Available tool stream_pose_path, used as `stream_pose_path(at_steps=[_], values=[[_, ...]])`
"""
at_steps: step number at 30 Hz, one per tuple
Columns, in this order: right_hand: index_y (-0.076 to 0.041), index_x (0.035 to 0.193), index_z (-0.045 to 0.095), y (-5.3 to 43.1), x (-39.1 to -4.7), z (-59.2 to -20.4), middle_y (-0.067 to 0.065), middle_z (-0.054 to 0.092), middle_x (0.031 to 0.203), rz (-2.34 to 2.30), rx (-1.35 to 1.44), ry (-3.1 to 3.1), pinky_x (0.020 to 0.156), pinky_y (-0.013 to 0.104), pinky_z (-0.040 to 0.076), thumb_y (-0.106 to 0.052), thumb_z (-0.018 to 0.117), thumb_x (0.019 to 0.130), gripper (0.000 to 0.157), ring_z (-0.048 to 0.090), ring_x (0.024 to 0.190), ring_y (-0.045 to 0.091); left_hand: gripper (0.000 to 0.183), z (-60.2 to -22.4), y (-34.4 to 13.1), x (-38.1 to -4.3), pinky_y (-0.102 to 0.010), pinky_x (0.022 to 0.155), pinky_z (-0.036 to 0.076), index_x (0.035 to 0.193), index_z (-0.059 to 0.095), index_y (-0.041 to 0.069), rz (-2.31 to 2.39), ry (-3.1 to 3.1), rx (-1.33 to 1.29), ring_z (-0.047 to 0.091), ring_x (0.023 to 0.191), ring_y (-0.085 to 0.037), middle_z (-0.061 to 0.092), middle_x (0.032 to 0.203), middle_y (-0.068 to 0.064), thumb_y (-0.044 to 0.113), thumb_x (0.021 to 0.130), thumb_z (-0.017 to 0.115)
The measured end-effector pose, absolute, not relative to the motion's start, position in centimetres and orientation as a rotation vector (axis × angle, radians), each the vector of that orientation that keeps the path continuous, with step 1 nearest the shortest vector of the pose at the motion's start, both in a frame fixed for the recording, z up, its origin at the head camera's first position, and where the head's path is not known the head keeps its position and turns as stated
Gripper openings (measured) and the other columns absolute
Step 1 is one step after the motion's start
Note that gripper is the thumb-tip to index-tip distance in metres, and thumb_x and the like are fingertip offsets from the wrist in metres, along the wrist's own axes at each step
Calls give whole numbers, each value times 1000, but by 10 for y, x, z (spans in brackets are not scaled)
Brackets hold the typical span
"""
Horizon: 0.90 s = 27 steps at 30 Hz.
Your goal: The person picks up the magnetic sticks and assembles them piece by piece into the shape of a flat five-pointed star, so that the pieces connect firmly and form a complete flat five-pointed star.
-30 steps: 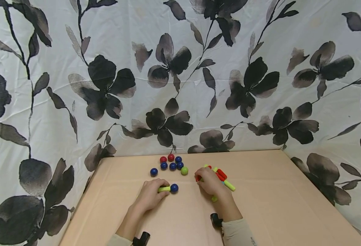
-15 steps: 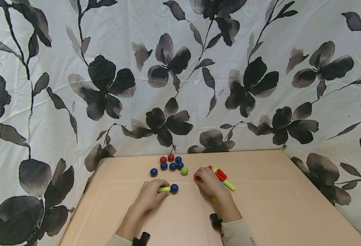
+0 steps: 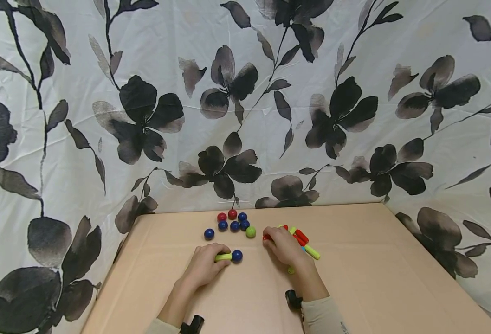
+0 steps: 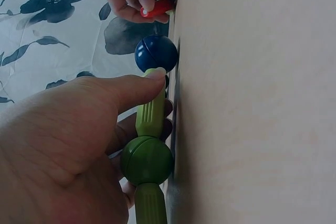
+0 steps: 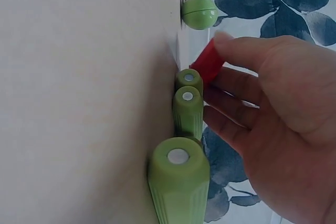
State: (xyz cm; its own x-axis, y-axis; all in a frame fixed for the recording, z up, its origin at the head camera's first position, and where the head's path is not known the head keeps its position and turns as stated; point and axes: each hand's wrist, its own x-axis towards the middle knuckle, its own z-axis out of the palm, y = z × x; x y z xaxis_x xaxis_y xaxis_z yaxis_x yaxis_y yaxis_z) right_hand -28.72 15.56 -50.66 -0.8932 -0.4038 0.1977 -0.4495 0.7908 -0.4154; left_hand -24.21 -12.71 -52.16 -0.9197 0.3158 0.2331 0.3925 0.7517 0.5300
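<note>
My left hand [image 3: 204, 265] pinches a yellow-green magnetic rod [image 4: 150, 114] between thumb and fingers. A blue ball [image 3: 237, 256] sits on the rod's far end. In the left wrist view a green ball [image 4: 146, 160] joins its near end, and a second green rod [image 4: 150, 203] continues from that ball. My right hand [image 3: 289, 248] pinches a red rod [image 5: 209, 62] between thumb and fingers. Several green rods [image 5: 188, 109] lie beside that hand. More red rods [image 3: 301, 235] lie to its right, partly hidden by the hand.
At the back of the wooden table [image 3: 354, 287] is a group of blue balls [image 3: 235, 226], with red balls [image 3: 232, 214] and a green ball [image 3: 251, 232]. A flower-printed cloth [image 3: 270, 116] hangs behind the table's far edge.
The right hand has shifted slightly to the left with the red rod, which shows less beyond the fingertips in the head view. The left hand and its joined pieces stay in place.
</note>
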Motion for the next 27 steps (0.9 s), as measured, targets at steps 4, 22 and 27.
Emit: stream_pose_path(at_steps=[4, 22, 27], values=[[-17, 116, 64, 155, -288, -506, -5, 68, 98, 740, 626, -2897, 92, 43, 53, -22, 66, 103, 14, 61, 94, 19, 14, -522, -127, -243, -38, 85, 37, 106, 77, 23, -891, -2817, -574, 63, 89, -8, 75, 100, 10, 25, 92, 80], [-15, 138, 64, 140, -279, -483, 0, 67, 132, 1074, 636, -2977, 111, 50, 48, -23, 62, 106, 33, 61, 127, 24, 15, -522, -127, -245, -40, 87, 38, 107, 77, 22, -899, -2820, -571, 64, 91, -9, 75, 100, 9, 26, 93, 79], [-15, 131, 69, 130, -277, -483, -5, 70, 114, 1008, 789, -3097, 104, 44, 53, -21, 68, 102, 30, 63, 107, 17, 14, -521, -127, -246, -43, 91, 40, 107, 77, 21, -902, -2822, -559, 65, 93, -10, 75, 101, 8, 25, 93, 79]])
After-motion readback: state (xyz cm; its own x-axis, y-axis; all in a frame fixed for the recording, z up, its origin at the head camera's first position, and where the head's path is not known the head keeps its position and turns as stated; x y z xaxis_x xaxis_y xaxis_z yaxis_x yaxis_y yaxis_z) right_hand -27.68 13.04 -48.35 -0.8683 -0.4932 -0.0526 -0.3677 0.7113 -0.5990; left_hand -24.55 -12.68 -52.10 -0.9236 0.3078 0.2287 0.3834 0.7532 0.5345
